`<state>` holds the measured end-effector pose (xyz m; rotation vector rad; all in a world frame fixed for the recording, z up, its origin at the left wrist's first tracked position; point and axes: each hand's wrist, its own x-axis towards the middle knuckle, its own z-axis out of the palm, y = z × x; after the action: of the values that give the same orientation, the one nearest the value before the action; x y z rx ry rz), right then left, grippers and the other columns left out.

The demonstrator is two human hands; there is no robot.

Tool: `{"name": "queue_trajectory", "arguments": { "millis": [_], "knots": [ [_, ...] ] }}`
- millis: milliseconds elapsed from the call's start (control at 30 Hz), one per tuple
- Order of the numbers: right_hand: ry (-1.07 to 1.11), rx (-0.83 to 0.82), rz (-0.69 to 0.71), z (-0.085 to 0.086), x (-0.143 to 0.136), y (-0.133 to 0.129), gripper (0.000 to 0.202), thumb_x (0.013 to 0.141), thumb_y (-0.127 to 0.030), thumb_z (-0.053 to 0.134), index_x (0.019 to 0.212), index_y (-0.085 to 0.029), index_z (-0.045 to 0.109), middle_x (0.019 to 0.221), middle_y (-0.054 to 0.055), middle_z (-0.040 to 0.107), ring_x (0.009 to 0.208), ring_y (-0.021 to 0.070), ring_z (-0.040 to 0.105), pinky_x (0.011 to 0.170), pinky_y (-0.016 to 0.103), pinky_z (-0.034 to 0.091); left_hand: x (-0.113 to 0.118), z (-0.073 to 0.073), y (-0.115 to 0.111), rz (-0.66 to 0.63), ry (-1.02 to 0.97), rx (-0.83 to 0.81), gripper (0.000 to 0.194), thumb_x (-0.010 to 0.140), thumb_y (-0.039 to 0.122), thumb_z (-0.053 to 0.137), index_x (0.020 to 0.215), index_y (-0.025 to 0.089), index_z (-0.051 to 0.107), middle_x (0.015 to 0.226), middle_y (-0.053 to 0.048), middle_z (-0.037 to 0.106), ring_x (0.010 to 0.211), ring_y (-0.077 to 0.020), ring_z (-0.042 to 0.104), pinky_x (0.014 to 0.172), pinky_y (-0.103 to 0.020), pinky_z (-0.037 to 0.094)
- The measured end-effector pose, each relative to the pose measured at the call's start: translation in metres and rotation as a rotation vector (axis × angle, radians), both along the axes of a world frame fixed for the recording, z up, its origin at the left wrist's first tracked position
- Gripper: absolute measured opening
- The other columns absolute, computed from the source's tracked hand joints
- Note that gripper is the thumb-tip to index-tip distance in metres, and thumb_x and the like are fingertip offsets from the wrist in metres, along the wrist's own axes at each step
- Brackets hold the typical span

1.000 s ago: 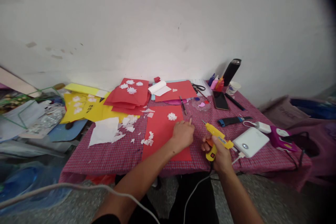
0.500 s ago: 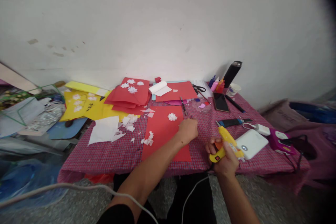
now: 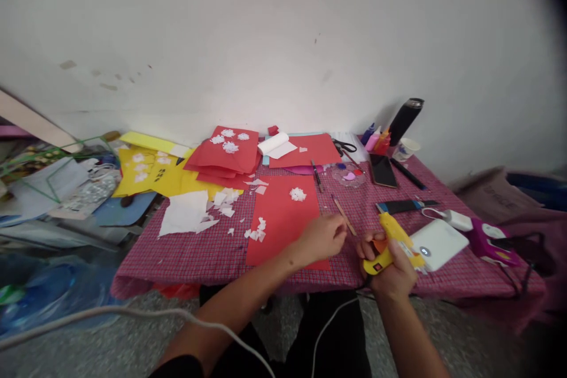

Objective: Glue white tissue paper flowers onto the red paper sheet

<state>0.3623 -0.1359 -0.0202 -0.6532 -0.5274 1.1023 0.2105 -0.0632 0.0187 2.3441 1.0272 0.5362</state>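
On my feed, R hand [image 3: 392, 263] wraps the yellow glue gun [image 3: 395, 233] beside the white power bank [image 3: 443, 243]: prob. light, stiff plastic; I'd hold its handle [image 3: 378, 264]. L hand [image 3: 325, 237] half-curled by red sheet [image 3: 283, 212]; can't tell if pinching anything.

- Smooth, pale grey wall [image 3: 274, 41] with small beige patches [image 3: 68, 64] at left
- Speckled grey floor [image 3: 128, 349]
- Pinkish-red, checked-cloth-covered table [image 3: 208, 260] alongside the wall
- Soft, dim light

Characters [image 3: 160, 175] on yellow paper [image 3: 178, 182] left of the red sheet [image 3: 283, 215] and letters [image 3: 486, 192] on a bag [image 3: 475, 203] right of it are illegible.
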Motion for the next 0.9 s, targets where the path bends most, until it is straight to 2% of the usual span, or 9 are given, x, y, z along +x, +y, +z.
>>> {"name": "queue_trajectory", "arguments": {
  "millis": [33,133,233,367,467,533,667,800,900],
  "knots": [
    [-0.010,-0.003,0.004,0.000,0.000,0.000,0.020,0.083,-0.038,0.063,0.085,-0.018,0.067,0.081,0.003,0.062,0.048,0.0097,0.046,0.047,0.028,0.045,-0.015,0.001,-0.010,-0.001,-0.040,-0.020,0.007,0.092,0.023,0.053,0.091,0.019,0.059,0.088,-0.003,0.067,0.079,-0.0154,0.059,0.070,-0.026,0.044],
    [-0.044,-0.017,0.018,0.001,-0.001,0.000,0.020,0.083,-0.038,0.063,0.085,-0.018,0.068,0.081,0.003,0.062,0.048,0.0100,0.046,0.047,0.029,0.044,-0.066,0.000,-0.039,0.059,-0.099,-0.142,0.014,0.094,0.030,0.054,0.084,0.019,0.052,0.076,0.001,0.059,0.066,-0.0130,0.050,0.061,-0.025,0.037],
    [-0.072,-0.030,0.032,0.000,-0.001,0.000,0.020,0.082,-0.037,0.065,0.085,-0.018,0.068,0.082,0.004,0.062,0.049,0.0099,0.046,0.050,0.030,0.044,-0.118,-0.001,-0.060,0.144,-0.132,-0.252,0.017,0.095,0.031,0.053,0.084,0.020,0.049,0.072,0.003,0.054,0.065,-0.0123,0.048,0.061,-0.025,0.035],
    [-0.091,-0.061,0.037,-0.002,-0.001,0.001,0.020,0.081,-0.038,0.067,0.086,-0.018,0.068,0.083,0.004,0.061,0.050,0.0100,0.046,0.052,0.030,0.042,-0.178,-0.004,-0.070,0.321,-0.126,-0.246,0.022,0.095,0.032,0.053,0.076,0.020,0.048,0.069,0.004,0.053,0.064,-0.0125,0.049,0.062,-0.025,0.034],
    [-0.105,-0.089,0.034,-0.004,0.000,0.001,0.021,0.081,-0.038,0.067,0.087,-0.018,0.068,0.084,0.004,0.061,0.051,0.0103,0.045,0.052,0.030,0.041,-0.212,-0.006,-0.069,0.462,-0.139,-0.233,0.025,0.097,0.036,0.049,0.077,0.021,0.045,0.067,0.004,0.054,0.062,-0.0137,0.051,0.060,-0.026,0.036],
    [-0.121,-0.096,0.032,-0.005,0.000,0.002,0.021,0.081,-0.039,0.067,0.087,-0.018,0.068,0.083,0.004,0.061,0.051,0.0106,0.045,0.052,0.030,0.041,-0.229,-0.005,-0.067,0.518,-0.175,-0.268,0.029,0.100,0.039,0.042,0.078,0.022,0.046,0.066,0.004,0.056,0.060,-0.0142,0.054,0.061,-0.027,0.039],
    [-0.164,-0.104,0.041,-0.007,-0.001,0.004,0.020,0.081,-0.038,0.067,0.087,-0.019,0.068,0.082,0.004,0.061,0.051,0.0109,0.046,0.052,0.031,0.040,-0.247,-0.001,-0.059,0.520,-0.178,-0.256,0.038,0.102,0.040,0.036,0.073,0.021,0.050,0.063,0.003,0.055,0.060,-0.0149,0.057,0.064,-0.029,0.042],
    [-0.183,-0.115,0.037,-0.007,-0.001,0.006,0.020,0.080,-0.038,0.069,0.085,-0.019,0.068,0.082,0.003,0.061,0.051,0.0109,0.046,0.052,0.031,0.040,-0.254,-0.001,-0.049,0.523,-0.169,-0.175,0.029,0.101,0.035,0.039,0.079,0.021,0.051,0.066,0.003,0.057,0.062,-0.0151,0.057,0.065,-0.029,0.043],
    [-0.183,-0.123,0.044,-0.005,-0.003,0.006,0.020,0.079,-0.038,0.070,0.084,-0.018,0.068,0.081,0.003,0.061,0.051,0.0108,0.047,0.051,0.031,0.041,-0.260,-0.008,-0.041,0.542,-0.161,-0.083,0.018,0.098,0.029,0.043,0.087,0.020,0.054,0.077,0.001,0.062,0.073,-0.0161,0.060,0.073,-0.030,0.046]
  ]
}}
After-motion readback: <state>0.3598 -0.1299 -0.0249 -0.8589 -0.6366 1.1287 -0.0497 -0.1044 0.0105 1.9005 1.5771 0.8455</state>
